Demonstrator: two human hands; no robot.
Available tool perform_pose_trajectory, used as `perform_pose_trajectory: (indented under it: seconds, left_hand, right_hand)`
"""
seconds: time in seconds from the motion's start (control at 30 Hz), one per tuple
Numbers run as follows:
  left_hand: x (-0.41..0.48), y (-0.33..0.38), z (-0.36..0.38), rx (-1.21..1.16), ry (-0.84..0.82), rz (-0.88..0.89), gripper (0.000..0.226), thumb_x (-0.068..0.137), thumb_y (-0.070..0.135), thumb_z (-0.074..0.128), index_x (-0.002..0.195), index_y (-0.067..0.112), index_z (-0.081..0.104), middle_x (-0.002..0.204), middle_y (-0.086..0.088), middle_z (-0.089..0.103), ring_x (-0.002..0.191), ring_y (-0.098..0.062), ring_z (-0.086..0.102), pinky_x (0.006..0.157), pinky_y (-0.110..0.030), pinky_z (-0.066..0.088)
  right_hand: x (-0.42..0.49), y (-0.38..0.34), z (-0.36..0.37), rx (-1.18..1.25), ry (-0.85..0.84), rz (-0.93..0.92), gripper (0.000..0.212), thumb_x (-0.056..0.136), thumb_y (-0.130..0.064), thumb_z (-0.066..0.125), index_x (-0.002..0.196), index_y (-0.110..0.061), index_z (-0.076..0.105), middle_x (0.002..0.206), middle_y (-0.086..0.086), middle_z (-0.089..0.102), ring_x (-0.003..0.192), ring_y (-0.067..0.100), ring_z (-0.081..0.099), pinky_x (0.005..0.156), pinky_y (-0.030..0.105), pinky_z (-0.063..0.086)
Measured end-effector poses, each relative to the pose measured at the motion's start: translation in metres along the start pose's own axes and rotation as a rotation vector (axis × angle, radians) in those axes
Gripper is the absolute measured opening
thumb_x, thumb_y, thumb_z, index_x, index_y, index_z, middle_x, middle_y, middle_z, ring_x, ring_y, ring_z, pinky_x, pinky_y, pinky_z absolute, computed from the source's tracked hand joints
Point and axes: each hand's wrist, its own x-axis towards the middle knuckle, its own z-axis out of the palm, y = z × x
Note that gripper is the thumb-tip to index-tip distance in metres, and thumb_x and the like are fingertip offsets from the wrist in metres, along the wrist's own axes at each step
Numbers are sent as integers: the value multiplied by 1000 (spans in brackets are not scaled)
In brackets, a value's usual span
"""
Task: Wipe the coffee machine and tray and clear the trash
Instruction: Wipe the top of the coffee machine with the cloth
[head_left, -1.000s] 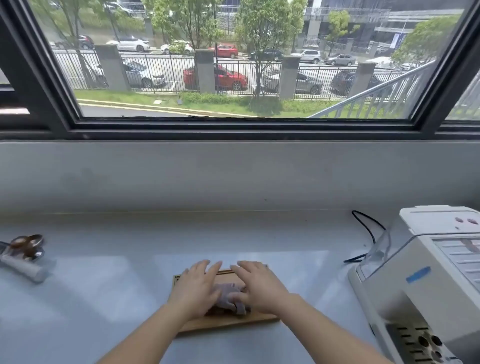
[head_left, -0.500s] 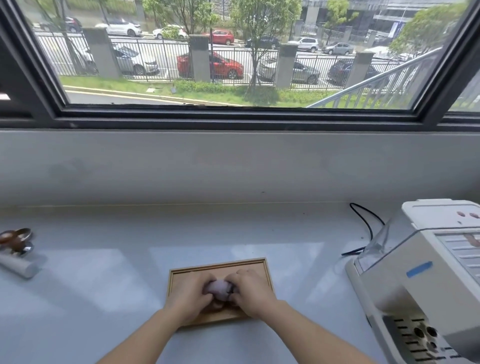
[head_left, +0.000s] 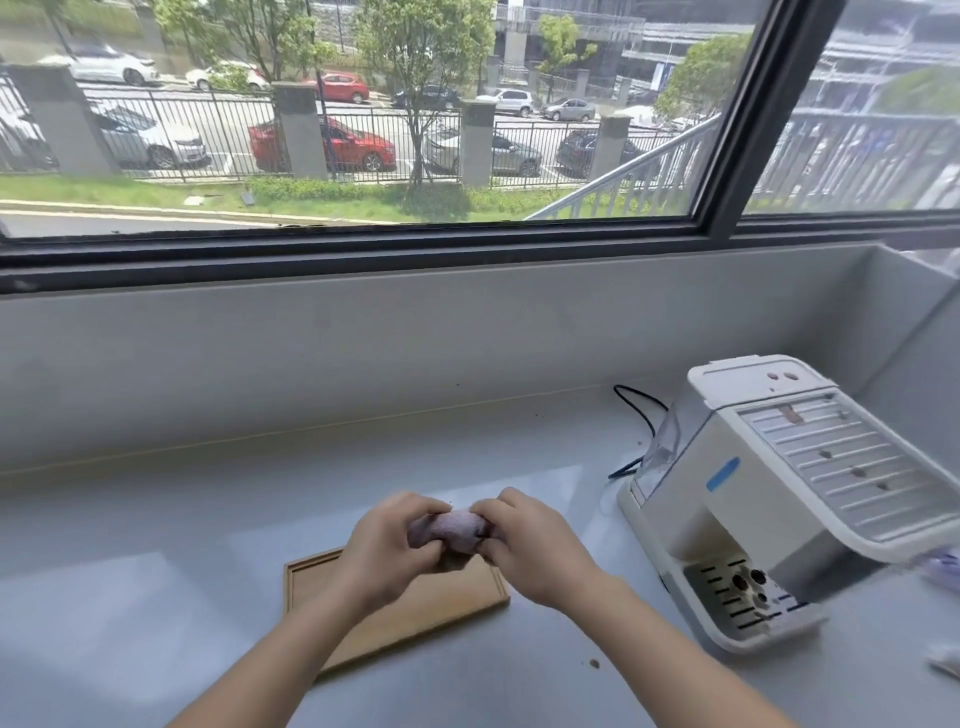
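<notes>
One wooden tray (head_left: 311, 577) lies flat on the grey surface (head_left: 156, 519), nothing resting in it. Above its far edge, the left hand (head_left: 387, 545) and right hand (head_left: 530, 548) both clutch one bunched purple cloth (head_left: 454, 527) between them. One white coffee machine (head_left: 779, 488) stands to the right, apart from the tray.

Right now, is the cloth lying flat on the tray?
No, both hands, left and right, hold the cloth bunched up above the tray.
</notes>
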Motion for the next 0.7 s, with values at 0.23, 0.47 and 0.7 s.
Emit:
perform_pose_trajectory:
  seconds: [0.23, 0.47, 0.7]
  left_hand:
    - [6, 70, 8, -75, 50, 266, 35, 73, 10, 76, 104, 26, 72, 92, 12, 64, 88, -3, 60, 76, -19, 45]
    - [9, 143, 37, -144, 53, 413, 36, 73, 8, 75, 104, 25, 71, 96, 12, 65, 91, -4, 61, 79, -25, 48]
    - [20, 237, 83, -249, 158, 538, 36, 73, 15, 71, 106, 30, 69, 100, 16, 64, 94, -8, 62, 78, -22, 50]
  right_hand:
    - [-60, -1, -57, -100, 281, 102, 32, 91, -22, 54, 122, -26, 58, 106, 2, 55, 100, 26, 49, 83, 36, 44]
    - [-119, 8, -109, -168, 451, 183, 32, 92, -21, 55, 123, -28, 57, 105, 2, 57, 99, 27, 52, 81, 42, 47]
    - [-170, 48, -186, -178, 652, 161, 38, 86, -12, 60, 120, -29, 64, 95, 0, 57, 93, 26, 53, 81, 40, 47]
